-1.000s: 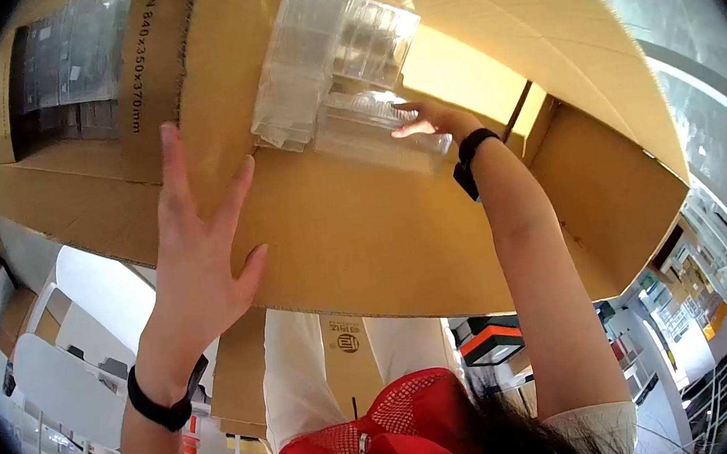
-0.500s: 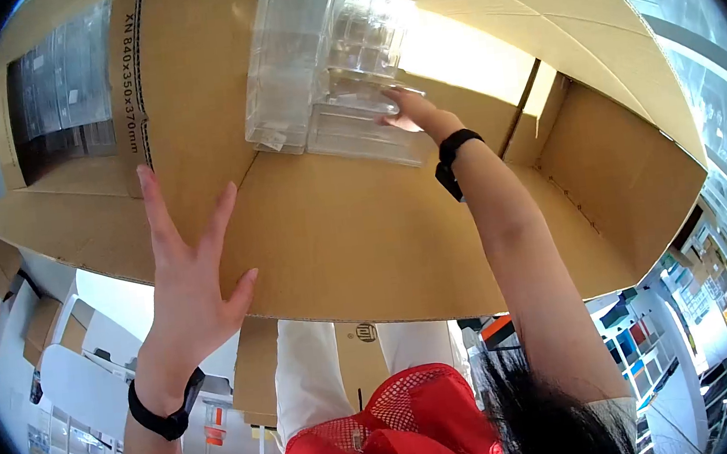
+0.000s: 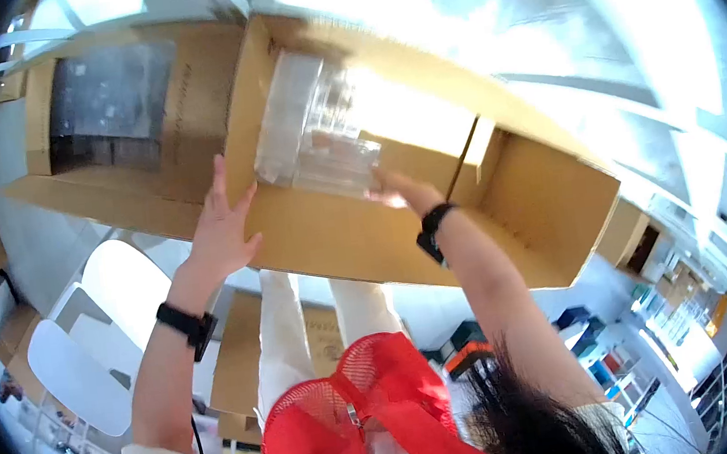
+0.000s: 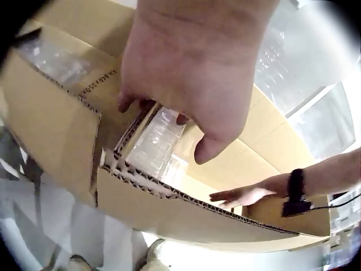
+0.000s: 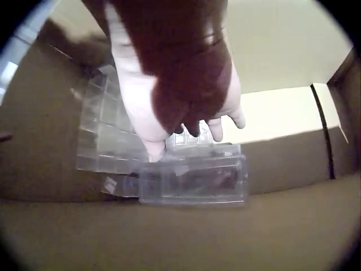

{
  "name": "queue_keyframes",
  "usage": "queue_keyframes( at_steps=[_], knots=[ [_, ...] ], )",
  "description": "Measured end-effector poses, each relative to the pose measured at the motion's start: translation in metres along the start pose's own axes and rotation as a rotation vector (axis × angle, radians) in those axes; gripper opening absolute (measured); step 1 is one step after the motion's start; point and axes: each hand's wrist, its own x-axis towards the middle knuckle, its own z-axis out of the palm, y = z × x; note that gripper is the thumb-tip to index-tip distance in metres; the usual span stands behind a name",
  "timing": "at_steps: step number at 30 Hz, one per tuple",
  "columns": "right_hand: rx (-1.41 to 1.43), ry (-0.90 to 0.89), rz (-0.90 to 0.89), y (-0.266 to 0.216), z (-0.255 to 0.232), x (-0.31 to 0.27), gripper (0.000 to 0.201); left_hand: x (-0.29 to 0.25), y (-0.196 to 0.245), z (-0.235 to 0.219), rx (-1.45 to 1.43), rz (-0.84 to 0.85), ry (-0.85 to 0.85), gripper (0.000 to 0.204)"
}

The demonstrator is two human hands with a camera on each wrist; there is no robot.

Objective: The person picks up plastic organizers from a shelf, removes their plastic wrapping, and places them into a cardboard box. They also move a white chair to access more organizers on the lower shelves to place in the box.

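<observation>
Inside a cardboard box (image 3: 343,247), clear plastic boxes stand grouped at the left end: a long stack (image 3: 288,115) along the left wall and a low box (image 3: 335,166) beside it. My right hand (image 3: 402,191) is at the right end of that low box, fingers extended. In the right wrist view the thumb overlaps the low box (image 5: 194,183) and the fingers spread above it. My left hand (image 3: 221,240) is held with spread fingers over the carton's near left corner, holding nothing. Seen from the left wrist, it hovers above the cardboard edge (image 4: 130,138).
A second carton section (image 3: 111,103) with more clear plastic adjoins on the left. White chairs (image 3: 125,279) stand at the lower left. Another carton (image 3: 236,364) lies below, near the legs. Shiny plastic sheeting (image 3: 447,14) is behind the box.
The head view has shifted, so the whole carton appears smaller and farther away. My right hand has moved from above the clear plastic boxes to the low box's right end. My left hand stays spread near the left corner.
</observation>
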Motion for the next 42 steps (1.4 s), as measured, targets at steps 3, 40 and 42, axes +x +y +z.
queue_keyframes(
  at_steps=[3,40,42],
  knots=[
    [0.269,0.132,-0.153,0.012,0.008,-0.089,0.076,-0.002,0.015,-0.026,0.067,-0.051,-0.053,0.062],
    [-0.494,1.647,0.044,-0.498,-0.379,-0.649,0.074,-0.217,-0.002,-0.651,0.577,0.640,1.122,0.058],
    [-0.347,1.558,-0.072,-0.480,-0.398,-0.662,0.071,-0.220,-0.003,-0.651,0.630,0.665,1.136,0.058]
  ],
)
